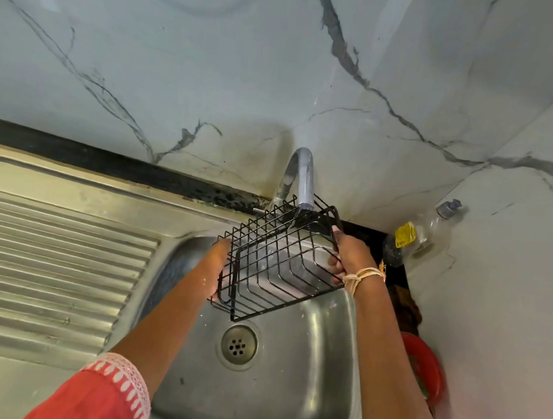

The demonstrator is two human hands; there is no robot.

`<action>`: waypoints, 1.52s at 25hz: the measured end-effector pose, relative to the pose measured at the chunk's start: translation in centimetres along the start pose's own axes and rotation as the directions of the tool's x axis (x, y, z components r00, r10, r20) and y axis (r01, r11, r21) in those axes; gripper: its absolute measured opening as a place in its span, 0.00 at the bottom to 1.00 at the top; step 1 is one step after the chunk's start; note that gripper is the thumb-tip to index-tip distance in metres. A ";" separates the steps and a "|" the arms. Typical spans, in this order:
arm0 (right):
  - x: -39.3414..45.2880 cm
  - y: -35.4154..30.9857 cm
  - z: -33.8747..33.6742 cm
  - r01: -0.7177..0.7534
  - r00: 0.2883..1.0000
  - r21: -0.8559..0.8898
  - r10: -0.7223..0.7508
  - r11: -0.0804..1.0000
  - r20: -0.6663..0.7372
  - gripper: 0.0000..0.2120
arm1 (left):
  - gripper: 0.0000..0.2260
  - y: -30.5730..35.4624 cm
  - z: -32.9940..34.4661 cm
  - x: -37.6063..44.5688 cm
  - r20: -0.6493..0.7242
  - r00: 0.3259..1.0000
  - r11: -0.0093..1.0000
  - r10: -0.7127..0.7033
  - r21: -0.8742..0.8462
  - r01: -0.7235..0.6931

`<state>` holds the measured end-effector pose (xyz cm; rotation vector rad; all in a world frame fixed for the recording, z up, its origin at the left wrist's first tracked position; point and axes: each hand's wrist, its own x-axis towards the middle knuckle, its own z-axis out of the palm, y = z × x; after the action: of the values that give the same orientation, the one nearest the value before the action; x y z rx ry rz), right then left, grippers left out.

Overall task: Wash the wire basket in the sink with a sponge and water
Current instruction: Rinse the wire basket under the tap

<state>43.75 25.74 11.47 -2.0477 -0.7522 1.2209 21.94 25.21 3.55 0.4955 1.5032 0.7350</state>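
A black wire basket (276, 261) hangs tilted over the steel sink (304, 350), its open side facing me, right under the spout of the chrome tap (301, 174). My left hand (214, 271) holds the basket's left side, fingers partly hidden behind the wires. My right hand (349, 255) grips the basket's right rim; threads are tied round that wrist. A thin stream of water seems to run through the basket. No sponge is in view.
A ribbed steel draining board (41, 262) lies left of the sink. A clear pump bottle with a yellow label (420, 232) stands in the right corner. A red round object (426, 367) sits at the right edge. Marble wall behind.
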 end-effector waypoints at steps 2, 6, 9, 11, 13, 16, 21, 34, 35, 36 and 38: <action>-0.7 0.1 0.2 -0.020 1.000 0.082 0.018 0.996 0.022 0.15 | 0.26 -0.6 1.4 0.0 -0.107 0.982 0.972 0.155 0.194 -0.133; -1.3 -0.2 1.2 -0.055 0.991 0.192 0.031 0.980 0.127 0.16 | 0.31 -0.7 3.1 0.4 -0.048 0.969 0.892 0.241 0.404 -0.202; -1.9 -0.2 3.3 -0.067 0.987 0.209 0.034 0.976 0.156 0.21 | 0.29 1.6 5.5 -2.2 0.200 0.929 0.886 0.310 0.294 -0.359; -2.5 0.0 4.7 -0.082 0.986 0.230 0.046 0.970 0.159 0.22 | 0.27 3.0 6.2 -3.1 0.269 0.894 0.882 0.357 0.218 -0.418; -2.8 0.7 5.8 -0.058 0.990 0.242 0.024 0.969 0.140 0.22 | 0.24 3.6 6.0 -3.6 0.279 0.852 0.808 0.442 0.289 -0.514; -2.6 1.5 6.8 0.008 0.998 0.257 -0.022 0.966 0.054 0.21 | 0.22 2.5 5.0 -4.3 0.310 0.757 0.568 0.576 0.515 -0.643; -2.7 2.0 7.3 0.125 0.991 0.100 -0.129 0.987 0.041 0.21 | 0.23 3.2 5.3 -1.5 0.327 0.768 0.417 0.550 0.689 -0.592; -2.3 0.3 2.3 0.367 0.922 -0.320 -0.296 0.873 0.250 0.27 | 0.23 4.6 6.2 0.0 0.121 0.728 0.467 0.675 0.694 -0.548; -2.0 0.3 2.0 0.439 0.892 -0.344 -0.355 0.830 0.281 0.28 | 0.22 5.1 6.0 0.1 0.120 0.725 0.449 0.678 0.713 -0.538; -1.8 0.2 1.7 0.502 0.860 -0.374 -0.404 0.779 0.313 0.29 | 0.21 5.6 5.7 0.4 0.164 0.740 0.429 0.653 0.725 -0.539; -1.4 0.3 1.5 0.573 0.817 -0.400 -0.455 0.715 0.355 0.30 | 0.17 7.2 4.8 0.6 0.338 0.778 0.519 0.530 0.596 -0.613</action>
<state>41.86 24.88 11.44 -1.8565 -1.7820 1.0003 25.73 31.29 8.36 1.6567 1.4674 0.6015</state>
